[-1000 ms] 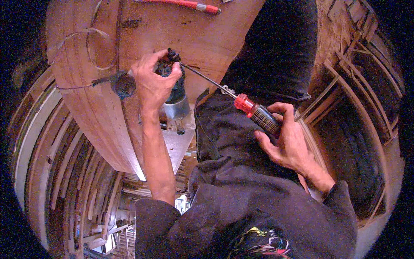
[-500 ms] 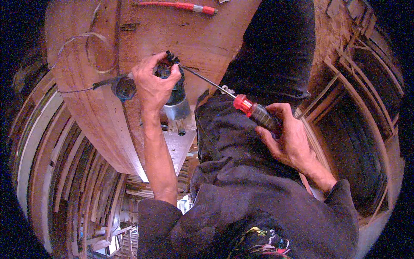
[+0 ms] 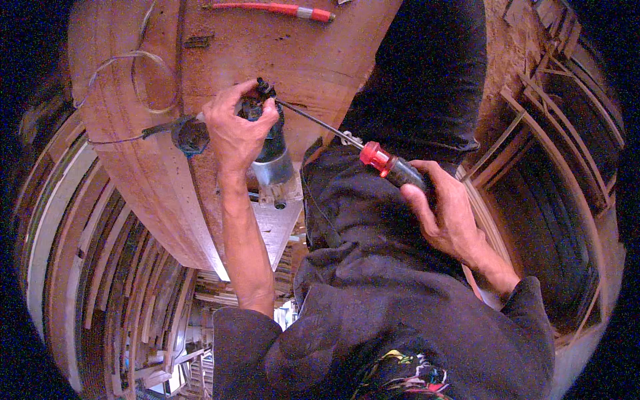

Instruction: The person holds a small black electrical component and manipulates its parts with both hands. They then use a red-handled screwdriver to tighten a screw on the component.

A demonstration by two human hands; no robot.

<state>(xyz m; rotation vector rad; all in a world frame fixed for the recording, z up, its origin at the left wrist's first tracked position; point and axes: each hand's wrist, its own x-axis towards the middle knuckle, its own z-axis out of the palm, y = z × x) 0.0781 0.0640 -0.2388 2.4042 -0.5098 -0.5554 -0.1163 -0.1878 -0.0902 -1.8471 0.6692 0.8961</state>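
My right hand (image 3: 455, 212) is closed around the handle of a screwdriver (image 3: 377, 159), red at the front and dark behind. Its long shaft slants up and left, the tip reaching the upper end of a small power tool (image 3: 275, 157). That tool has a dark upper body and a silver metal lower part, and lies on a wooden board. My left hand (image 3: 237, 127) grips the tool's upper end, thumb and forefinger around a small black part (image 3: 265, 88). Fingers partly hide the contact point. Beside the left wrist rests a dark hollow cap (image 3: 191, 137), with a cable running from it.
The wooden board (image 3: 133, 200) spans the left and centre. A looped cable (image 3: 137, 57) lies on its far left, a slim red tool (image 3: 287, 10) at its far edge. Stacked timber strips (image 3: 87, 267) stand at left; wooden frames (image 3: 553, 133) stand at right.
The screwdriver handle has shifted slightly, and my right thumb and fingers have changed position on it as if turned a little. My left hand and the power tool stay almost still.
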